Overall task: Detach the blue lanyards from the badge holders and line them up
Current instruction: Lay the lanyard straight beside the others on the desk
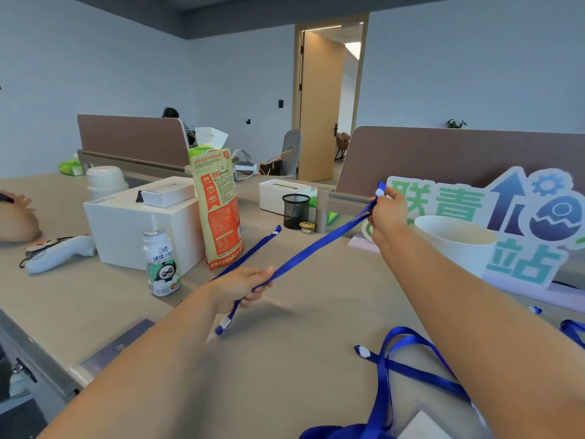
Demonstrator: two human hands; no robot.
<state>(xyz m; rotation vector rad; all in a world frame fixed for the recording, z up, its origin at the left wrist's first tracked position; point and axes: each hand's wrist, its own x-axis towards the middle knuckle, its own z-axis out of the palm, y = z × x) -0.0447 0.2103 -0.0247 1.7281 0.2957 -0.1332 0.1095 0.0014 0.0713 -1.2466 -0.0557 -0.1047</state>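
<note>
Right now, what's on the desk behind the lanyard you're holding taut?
A flat lanyard lies straight on the desk, beyond the taut lanyard held by the left hand and right hand. Its near end is hidden behind the left hand.

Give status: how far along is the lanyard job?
Done: one blue lanyard lies straight on the desk. In hand: a second lanyard, stretched between the left hand and right hand. Left: a looped lanyard nearer the person, more blue strap at the right edge.
</note>
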